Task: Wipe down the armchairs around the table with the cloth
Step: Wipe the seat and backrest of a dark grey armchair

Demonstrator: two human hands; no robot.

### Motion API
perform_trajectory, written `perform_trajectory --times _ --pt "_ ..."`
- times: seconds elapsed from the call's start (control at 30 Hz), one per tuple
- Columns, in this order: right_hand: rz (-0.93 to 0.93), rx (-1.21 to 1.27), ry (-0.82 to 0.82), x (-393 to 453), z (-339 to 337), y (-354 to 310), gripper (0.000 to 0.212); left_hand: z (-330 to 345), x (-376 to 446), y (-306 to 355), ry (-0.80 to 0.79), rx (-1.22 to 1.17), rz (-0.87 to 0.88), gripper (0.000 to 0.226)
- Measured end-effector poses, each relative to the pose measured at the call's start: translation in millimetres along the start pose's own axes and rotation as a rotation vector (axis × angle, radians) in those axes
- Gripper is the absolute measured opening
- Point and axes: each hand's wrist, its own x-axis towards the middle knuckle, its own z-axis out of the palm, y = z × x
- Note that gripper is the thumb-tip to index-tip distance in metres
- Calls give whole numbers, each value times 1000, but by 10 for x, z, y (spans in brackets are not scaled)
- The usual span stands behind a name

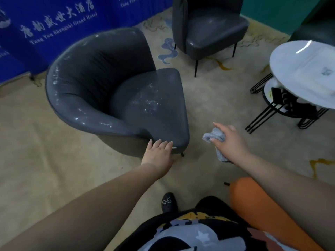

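Observation:
A dark grey armchair (101,84) with a curved back stands at the left centre, and its seat shows pale dusty specks. My left hand (158,151) rests flat on the seat's front corner, fingers spread, holding nothing. My right hand (230,140) hovers to the right of the chair, apart from it, and grips a crumpled grey cloth (214,135) that hangs down below the palm. A second grey armchair (208,28) stands at the back centre on thin black legs.
A round white table (290,57) on black wire legs stands at the right, with a lower shelf of items beneath. An orange chair edge (253,200) is by my right side. A blue banner (54,24) lines the back left. Beige patterned carpet (54,160) covers the floor.

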Motion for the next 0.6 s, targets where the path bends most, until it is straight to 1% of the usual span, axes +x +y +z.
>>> perform_trajectory --times 0.13,0.37,0.43,0.6 --pt "39 8 19 285 -38 -31 52 -110 279 -99 -10 29 -6 65" --pt "18 -3 -48 1059 -277 131 48 -334 949 -33 -35 7 -93 64" --pt "-5 -2 -72 1367 -405 201 48 -435 1205 26 -44 -24 -149 63" --pt "-58 -18 -135 2192 -809 414 47 -700 1758 218 -70 -212 -371 56"
